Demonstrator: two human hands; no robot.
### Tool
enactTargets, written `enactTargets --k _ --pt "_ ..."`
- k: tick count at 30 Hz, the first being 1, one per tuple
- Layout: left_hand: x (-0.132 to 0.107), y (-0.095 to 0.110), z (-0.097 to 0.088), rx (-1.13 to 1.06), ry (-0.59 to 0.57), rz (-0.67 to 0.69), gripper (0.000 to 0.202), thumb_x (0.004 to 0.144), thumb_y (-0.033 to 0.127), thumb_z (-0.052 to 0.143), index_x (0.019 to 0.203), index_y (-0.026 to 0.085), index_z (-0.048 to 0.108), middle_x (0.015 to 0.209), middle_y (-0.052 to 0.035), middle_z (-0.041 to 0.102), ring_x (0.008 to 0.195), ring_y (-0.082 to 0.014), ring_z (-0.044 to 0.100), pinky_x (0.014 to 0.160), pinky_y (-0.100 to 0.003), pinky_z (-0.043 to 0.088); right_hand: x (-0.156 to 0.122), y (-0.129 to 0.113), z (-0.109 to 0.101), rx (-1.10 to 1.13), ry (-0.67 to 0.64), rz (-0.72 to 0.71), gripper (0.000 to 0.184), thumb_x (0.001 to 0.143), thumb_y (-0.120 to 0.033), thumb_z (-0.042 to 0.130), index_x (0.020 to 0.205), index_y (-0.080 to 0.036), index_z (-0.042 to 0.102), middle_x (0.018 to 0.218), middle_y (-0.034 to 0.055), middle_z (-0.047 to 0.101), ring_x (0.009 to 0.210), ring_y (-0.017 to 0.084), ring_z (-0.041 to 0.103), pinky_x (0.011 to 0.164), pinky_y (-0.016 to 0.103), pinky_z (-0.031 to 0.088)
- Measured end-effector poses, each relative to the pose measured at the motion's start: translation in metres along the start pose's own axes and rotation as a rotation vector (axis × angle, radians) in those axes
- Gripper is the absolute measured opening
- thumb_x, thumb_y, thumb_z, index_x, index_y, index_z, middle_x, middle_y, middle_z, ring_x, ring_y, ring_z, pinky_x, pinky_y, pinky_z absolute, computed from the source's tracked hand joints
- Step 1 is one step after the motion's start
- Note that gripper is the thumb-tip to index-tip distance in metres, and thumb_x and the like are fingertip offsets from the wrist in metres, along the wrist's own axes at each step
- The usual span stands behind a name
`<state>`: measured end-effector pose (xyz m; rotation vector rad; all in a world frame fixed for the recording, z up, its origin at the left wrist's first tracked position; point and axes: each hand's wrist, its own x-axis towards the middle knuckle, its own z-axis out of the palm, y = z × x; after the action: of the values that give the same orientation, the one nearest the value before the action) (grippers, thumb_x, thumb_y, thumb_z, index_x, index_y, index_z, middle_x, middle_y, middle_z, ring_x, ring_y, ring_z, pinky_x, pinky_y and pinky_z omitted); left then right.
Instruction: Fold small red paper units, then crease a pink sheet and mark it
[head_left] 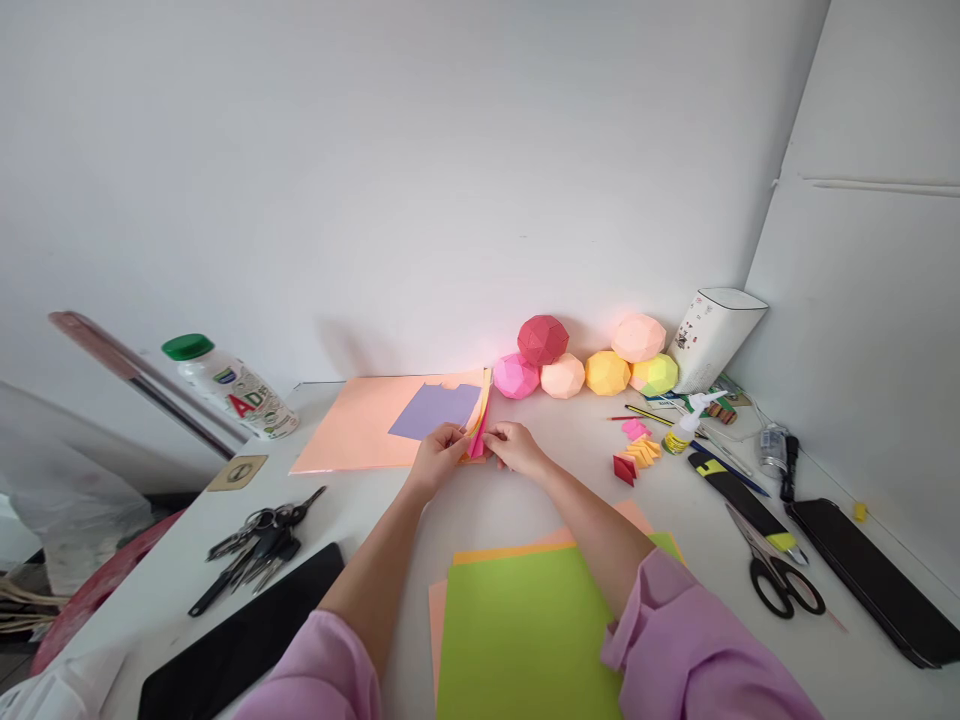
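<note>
Between my hands stands a thin bundle of coloured paper sheets (480, 420), with yellow, orange and bright pink edges showing. The fingers of my left hand (441, 455) are closed on its lower left side. My right hand (519, 448) pinches its lower right edge, thumb and fingertips together. Just behind and left of the bundle, a purple sheet (427, 412) with a notched top edge lies on a large peach sheet (337, 425). Below my right forearm is a stack with a green sheet (525, 630) on top, with orange and peach edges sticking out.
Faceted paper balls (543, 340) are piled against the wall. To the right lie small folded paper pieces (641, 452), a glue bottle (681, 432), a cutter knife (742, 500) and scissors (780, 580). On the left are a white bottle (240, 395), keys (262, 540) and a black tablet (240, 640).
</note>
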<state>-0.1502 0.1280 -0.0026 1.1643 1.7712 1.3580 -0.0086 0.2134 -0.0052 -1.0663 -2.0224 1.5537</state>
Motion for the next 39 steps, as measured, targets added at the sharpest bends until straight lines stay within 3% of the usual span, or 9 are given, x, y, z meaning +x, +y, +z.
enactTargets --k 12,24,31,39 --pt "0.000 -0.001 0.000 0.007 -0.001 0.004 0.024 0.067 0.038 0.060 0.053 0.019 0.051 0.091 -0.0058 0.062 0.080 -0.0204 0.058 0.065 -0.030 0.044 0.001 0.002 0.000 0.020 -0.017 -0.003 0.014 0.084 -0.021 0.052 0.073 -0.017 0.060 0.070 -0.0024 0.066 0.038 0.003 0.049 0.033 0.013 0.032" --pt "-0.001 0.000 0.000 0.051 0.009 0.039 0.025 0.068 0.038 0.058 0.053 0.019 0.049 0.087 -0.0060 0.061 0.089 -0.0224 0.057 0.066 -0.028 0.044 0.002 0.001 -0.001 0.039 -0.036 0.014 0.011 0.082 -0.018 0.053 0.076 -0.016 0.063 0.068 -0.0016 0.063 0.039 0.003 0.049 0.032 0.012 0.030" --pt "-0.005 -0.004 0.007 0.119 0.024 0.123 0.012 0.072 0.031 0.053 0.078 0.021 0.054 0.074 -0.0004 0.055 0.064 -0.0148 0.051 0.060 -0.028 0.044 0.001 0.001 -0.002 0.048 -0.037 0.015 0.010 0.080 -0.016 0.054 0.074 -0.016 0.063 0.066 -0.0019 0.064 0.040 0.003 0.050 0.033 0.012 0.031" --pt "-0.007 -0.005 0.010 0.152 -0.101 0.264 0.014 0.076 0.027 0.047 0.072 0.022 0.058 0.094 -0.0066 0.053 0.078 -0.0186 0.057 0.067 -0.033 0.052 0.001 -0.001 -0.002 0.054 -0.040 0.003 0.011 0.077 -0.014 0.053 0.070 -0.016 0.061 0.065 -0.0017 0.064 0.040 0.004 0.050 0.032 0.013 0.031"
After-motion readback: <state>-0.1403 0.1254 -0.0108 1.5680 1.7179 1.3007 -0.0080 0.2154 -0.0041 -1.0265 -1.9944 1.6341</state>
